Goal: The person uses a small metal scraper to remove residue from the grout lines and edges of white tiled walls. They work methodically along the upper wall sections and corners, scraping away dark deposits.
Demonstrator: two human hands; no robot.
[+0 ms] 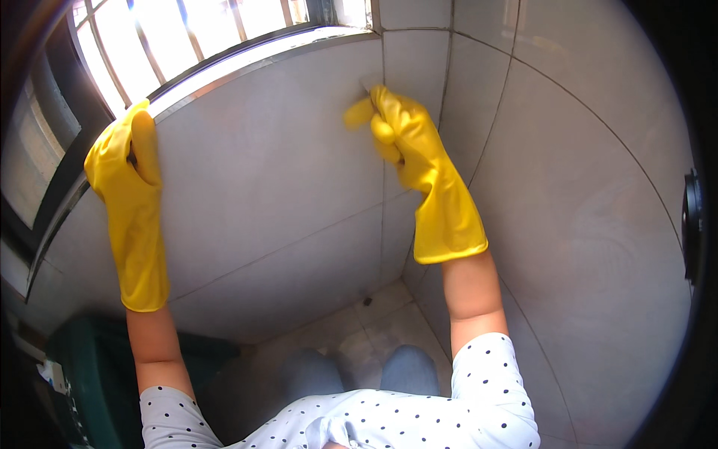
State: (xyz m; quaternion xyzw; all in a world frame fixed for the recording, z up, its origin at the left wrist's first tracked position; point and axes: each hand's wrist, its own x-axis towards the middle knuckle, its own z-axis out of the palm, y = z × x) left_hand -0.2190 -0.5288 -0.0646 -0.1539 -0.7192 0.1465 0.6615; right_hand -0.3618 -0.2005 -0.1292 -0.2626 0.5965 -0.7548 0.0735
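Seen from above in a tiled corner below a barred window (pixel 187 30): two hands in yellow rubber gloves, raised against the grey wall tiles (pixel 269 187). Left hand (pixel 127 153) resting at the window ledge (pixel 247 56), fingers curled over its edge, thumb lying flat along the tile just under it (nothing visibly held inside the glove). Right hand (pixel 396 131) closed in a loose fist up at the vertical grout line (pixel 383 202) where the two walls meet, fingers pressed together around a small pale tool (pixel 369 82), its tip just showing above the knuckles and touching the seam near the top of the wall; thumb sticking out to the left. Kind of tool impossible to tell, being mostly hidden by the glove. Bare forearms below the cuffs, short sleeves of a white dotted shirt (pixel 419 419) at the lower edge. Down below, a patch of tiled floor (pixel 381 314) in the corner and a dark green bin (pixel 90 359) at lower left, well apart from both hands.
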